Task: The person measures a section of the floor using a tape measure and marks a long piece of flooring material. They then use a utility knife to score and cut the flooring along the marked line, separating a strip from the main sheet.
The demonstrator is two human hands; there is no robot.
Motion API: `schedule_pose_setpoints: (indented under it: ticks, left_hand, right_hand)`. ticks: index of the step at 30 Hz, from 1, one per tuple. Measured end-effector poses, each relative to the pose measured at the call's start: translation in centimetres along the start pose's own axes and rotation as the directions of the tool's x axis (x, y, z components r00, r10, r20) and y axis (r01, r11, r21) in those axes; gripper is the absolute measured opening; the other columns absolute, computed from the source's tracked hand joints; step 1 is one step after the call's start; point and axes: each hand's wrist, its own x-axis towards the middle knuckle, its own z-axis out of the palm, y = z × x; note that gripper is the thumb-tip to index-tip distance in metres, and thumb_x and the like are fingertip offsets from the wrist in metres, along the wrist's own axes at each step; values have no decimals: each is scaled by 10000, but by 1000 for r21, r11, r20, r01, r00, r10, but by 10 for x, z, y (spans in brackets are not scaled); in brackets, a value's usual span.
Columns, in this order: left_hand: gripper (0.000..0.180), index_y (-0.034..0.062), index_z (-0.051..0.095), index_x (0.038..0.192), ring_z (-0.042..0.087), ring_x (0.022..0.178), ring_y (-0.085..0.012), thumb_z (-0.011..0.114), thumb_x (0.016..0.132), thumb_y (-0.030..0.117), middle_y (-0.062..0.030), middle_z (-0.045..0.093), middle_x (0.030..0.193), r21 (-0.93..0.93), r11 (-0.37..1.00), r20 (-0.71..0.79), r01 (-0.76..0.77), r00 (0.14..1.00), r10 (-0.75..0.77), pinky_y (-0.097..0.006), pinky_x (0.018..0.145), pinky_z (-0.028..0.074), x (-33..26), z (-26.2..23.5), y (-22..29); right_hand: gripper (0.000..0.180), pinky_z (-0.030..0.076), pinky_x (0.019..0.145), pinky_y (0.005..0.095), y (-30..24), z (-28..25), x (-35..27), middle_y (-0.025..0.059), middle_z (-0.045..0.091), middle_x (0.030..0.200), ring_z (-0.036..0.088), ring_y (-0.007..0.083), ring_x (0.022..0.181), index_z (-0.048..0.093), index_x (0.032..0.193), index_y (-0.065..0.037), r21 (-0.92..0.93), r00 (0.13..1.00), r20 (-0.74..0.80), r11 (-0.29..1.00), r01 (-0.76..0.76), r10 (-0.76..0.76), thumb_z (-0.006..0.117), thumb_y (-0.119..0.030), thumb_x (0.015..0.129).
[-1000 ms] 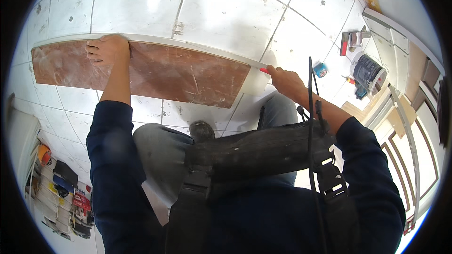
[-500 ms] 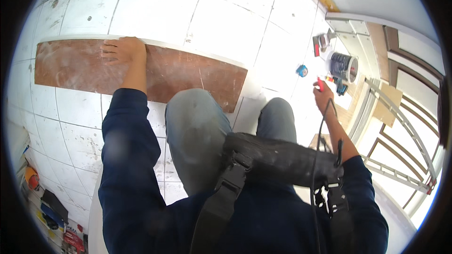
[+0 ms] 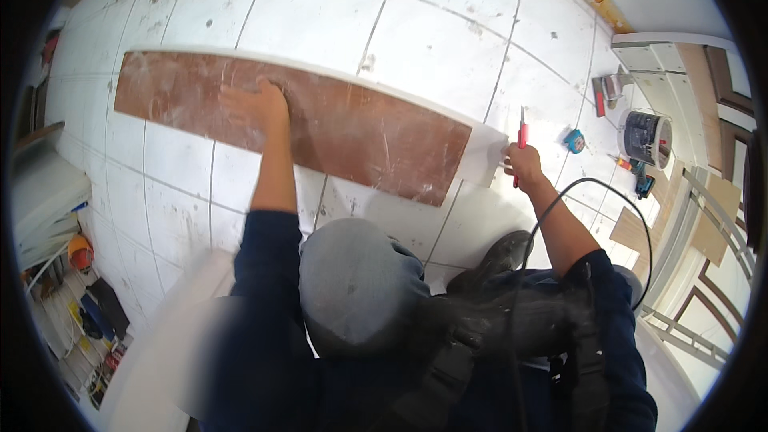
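On the white tiled floor, a long brown board is laid flat, with a thin white edge along its far side. The left hand is pressed flat and open on top of the board, near its left half, so the board is held down. The right hand is closed around a red tool, which looks like a pencil or a small knife; which one cannot be told. The tool is held just past the right end of the board, beside a white piece that sticks out there. The two hands are kept well apart. Farther right, a small blue tape measure, a round paint can and some more tools are seen on the floor, all away from the board. A black cable is looped by the right arm. The step in hand seems to be marking or trimming at the board's right end. For the next move, the board would need to be kept still by the flat hand, and the red tool would need to be brought to the edge with care, so that the line is made straight.
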Motion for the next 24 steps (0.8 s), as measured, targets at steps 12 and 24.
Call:
schedule_pose_setpoints:
  ticks: [12,24]
  left_hand:
    - [622,-109,468,1272,626,1093,-320,813,823,148,-258,559,1248,-585,435,409,685,712,-571,-435,856,557,-67,-35,-87]
    - [442,80,520,1403,590,1238,-290,638,991,185,-101,622,1355,-755,93,645,649,761,-73,-465,1079,475,-104,-125,-179]
  right_hand:
    - [323,563,590,410,18,20,26,230,701,769,724,314,667,663,852,103,-339,968,-197,937,80,-154,572,-206,840]
    - [274,566,595,374,-33,80,-18,97,660,838,666,244,704,660,1030,46,340,887,439,940,-17,-143,618,-187,892]
